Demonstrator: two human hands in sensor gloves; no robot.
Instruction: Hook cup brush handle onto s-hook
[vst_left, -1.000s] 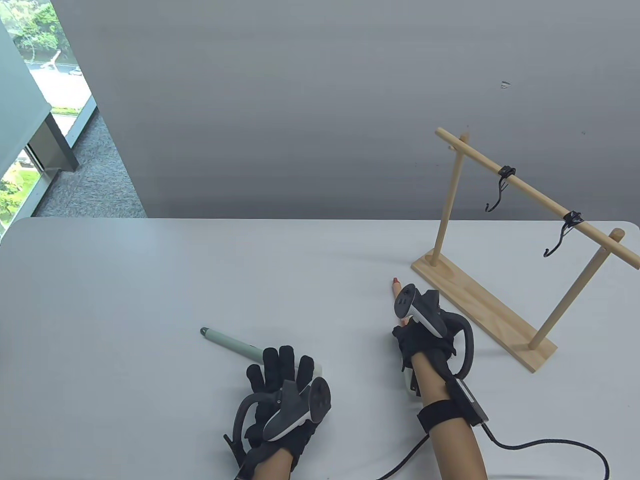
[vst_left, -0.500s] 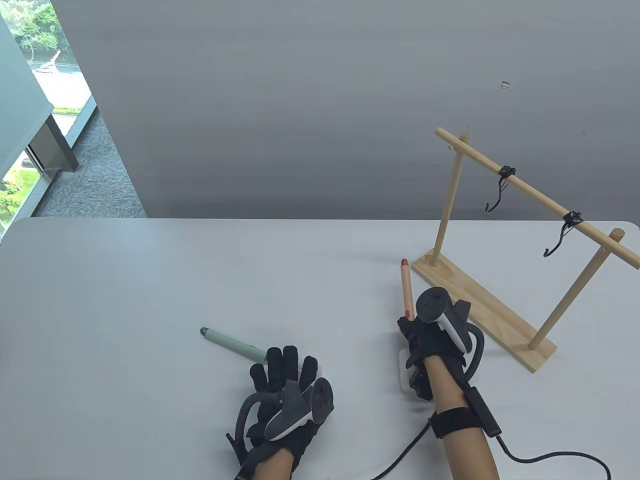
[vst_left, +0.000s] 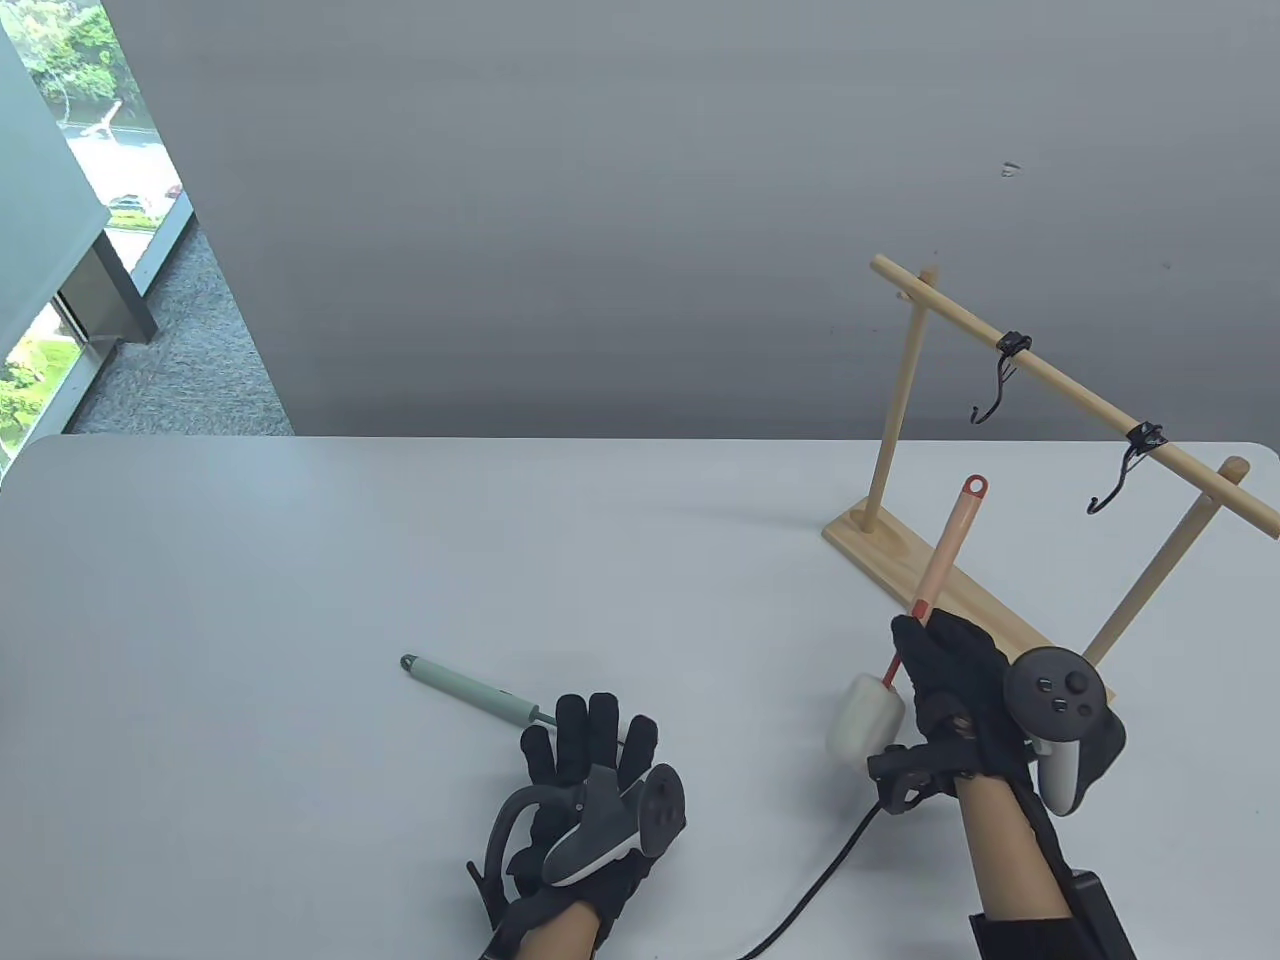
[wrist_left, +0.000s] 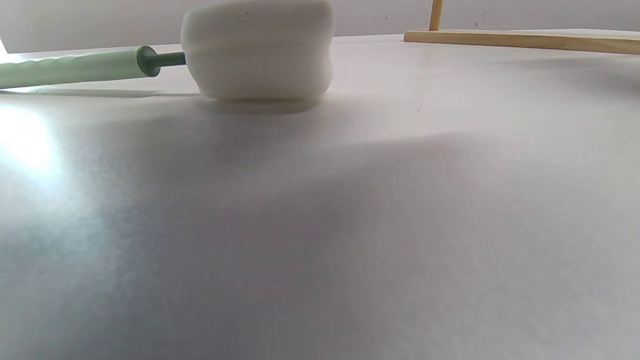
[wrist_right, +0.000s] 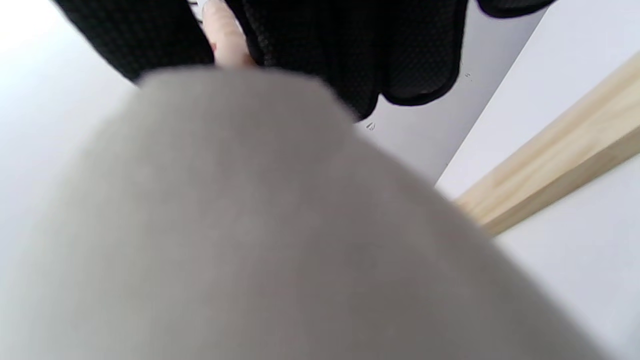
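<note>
Right hand grips the pink brush lifted beside the rack; left hand lies flat, fingers spread

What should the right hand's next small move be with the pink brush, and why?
Probably lift and carry the pink cup brush up toward the nearer s-hook. The right hand grips the brush below its handle, with the loop end pointing up but short of the hook and lower than it. Both hooks on the wooden rack hang free. The left hand rests by the green brush.
</note>
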